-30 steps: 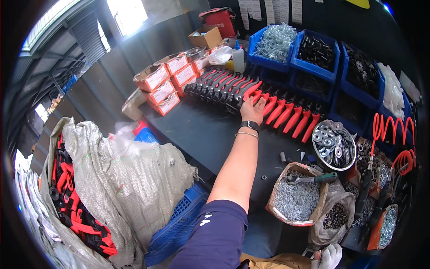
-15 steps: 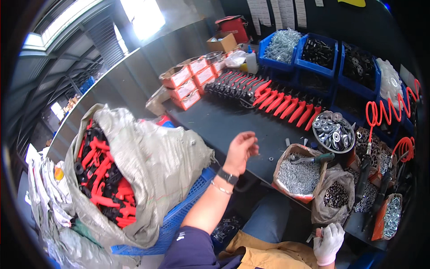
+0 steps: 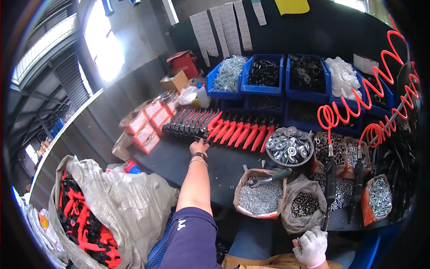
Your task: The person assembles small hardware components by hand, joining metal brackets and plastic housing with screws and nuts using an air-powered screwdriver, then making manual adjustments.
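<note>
My bare left hand (image 3: 199,147) is at the near edge of a row of red-and-black hand tools (image 3: 242,132) that look like pruning shears. Its fingers are curled in against the row, where black parts meet red handles; what they grip is hidden. Low on the right, my gloved right hand (image 3: 311,248) is closed in front of my lap, and anything inside it is too small to make out. It lies just below a clear bag of small dark nuts (image 3: 306,205) and close to the lower end of a black air screwdriver (image 3: 330,179).
A sack (image 3: 130,201) of red-and-black parts stands at left. Right of centre are a box of small metal pieces (image 3: 260,197) with a green-handled tool on it, a bowl of washers (image 3: 289,148) and a box of screws (image 3: 379,200). Blue bins (image 3: 264,92) and red coiled hoses (image 3: 345,105) lie beyond.
My left hand has reached away from me to the tool row. My right hand stays low in front of my lap. The whole view has shifted with my head.
</note>
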`<state>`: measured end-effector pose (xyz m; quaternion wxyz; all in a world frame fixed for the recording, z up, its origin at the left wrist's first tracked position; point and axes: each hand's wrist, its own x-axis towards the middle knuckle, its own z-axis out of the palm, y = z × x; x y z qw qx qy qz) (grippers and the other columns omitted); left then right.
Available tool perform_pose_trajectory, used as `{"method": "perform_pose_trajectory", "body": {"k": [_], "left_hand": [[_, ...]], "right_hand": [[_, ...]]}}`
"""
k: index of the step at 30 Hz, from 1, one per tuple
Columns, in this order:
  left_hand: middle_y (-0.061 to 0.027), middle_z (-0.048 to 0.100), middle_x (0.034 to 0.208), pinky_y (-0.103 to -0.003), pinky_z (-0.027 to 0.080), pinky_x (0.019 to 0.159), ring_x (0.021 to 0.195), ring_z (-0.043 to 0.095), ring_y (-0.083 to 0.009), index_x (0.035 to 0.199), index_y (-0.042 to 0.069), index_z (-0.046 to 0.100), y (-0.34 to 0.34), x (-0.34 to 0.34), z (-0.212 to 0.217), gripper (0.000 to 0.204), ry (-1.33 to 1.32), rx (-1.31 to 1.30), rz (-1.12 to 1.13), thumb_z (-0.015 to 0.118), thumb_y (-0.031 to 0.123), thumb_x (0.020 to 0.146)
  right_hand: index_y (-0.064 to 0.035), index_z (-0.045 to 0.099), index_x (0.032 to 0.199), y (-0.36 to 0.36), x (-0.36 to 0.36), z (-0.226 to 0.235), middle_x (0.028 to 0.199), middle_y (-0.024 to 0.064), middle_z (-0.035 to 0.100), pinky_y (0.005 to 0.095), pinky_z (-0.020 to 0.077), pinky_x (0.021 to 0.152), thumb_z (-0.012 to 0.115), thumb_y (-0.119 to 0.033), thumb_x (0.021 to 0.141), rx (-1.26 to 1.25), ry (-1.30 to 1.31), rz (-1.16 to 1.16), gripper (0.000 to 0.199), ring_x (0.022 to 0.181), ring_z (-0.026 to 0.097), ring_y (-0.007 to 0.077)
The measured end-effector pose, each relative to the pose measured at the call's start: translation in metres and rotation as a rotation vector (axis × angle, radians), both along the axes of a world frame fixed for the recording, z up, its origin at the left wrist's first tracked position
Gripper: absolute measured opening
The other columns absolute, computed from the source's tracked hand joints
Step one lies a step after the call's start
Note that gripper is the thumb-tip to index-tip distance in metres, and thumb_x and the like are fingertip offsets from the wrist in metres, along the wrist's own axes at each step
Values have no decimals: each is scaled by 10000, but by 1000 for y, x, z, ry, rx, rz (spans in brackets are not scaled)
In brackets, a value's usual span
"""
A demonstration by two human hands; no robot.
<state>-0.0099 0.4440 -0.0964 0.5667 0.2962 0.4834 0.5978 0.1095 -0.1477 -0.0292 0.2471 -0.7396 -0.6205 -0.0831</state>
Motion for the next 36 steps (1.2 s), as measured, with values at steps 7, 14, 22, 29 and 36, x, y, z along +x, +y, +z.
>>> {"method": "perform_pose_trajectory", "body": {"k": [7,14,22,29,36], "left_hand": [[-138,655,790,-273,552,521,614,663,-176,1034,-97,562,-5,8,-6,248,178,188,113,644,83,884],[-144,634,867,-281,579,571,636,652,-173,1049,-92,554,-10,17,-8,229,143,177,89,627,53,888],[-82,604,851,-303,563,619,700,626,-171,1032,10,531,-46,-30,4,188,-262,96,62,630,69,883],[-68,606,970,-301,515,742,818,618,-185,1104,38,549,-315,-98,92,233,10,435,-395,622,54,884],[-39,585,1021,-268,468,803,904,555,-121,1127,20,578,-428,-309,212,222,1140,726,723,591,74,913]], "right_hand": [[-93,525,755,9,-2,12,776,115,526,460,388,710,669,-198,736,-79,26,-39,180,841,530,345],[-86,520,758,11,-2,13,772,119,520,457,384,716,652,-185,767,-54,-14,-52,166,840,530,353],[-77,515,751,14,-1,4,757,131,515,441,403,695,641,-197,783,-29,-35,40,177,806,532,349],[-15,449,769,3,-2,-23,762,168,453,491,386,695,587,-103,797,153,-101,-24,166,760,478,396],[-5,461,777,0,2,-27,792,185,474,503,385,707,586,-102,790,67,-72,56,159,775,477,407]]}}
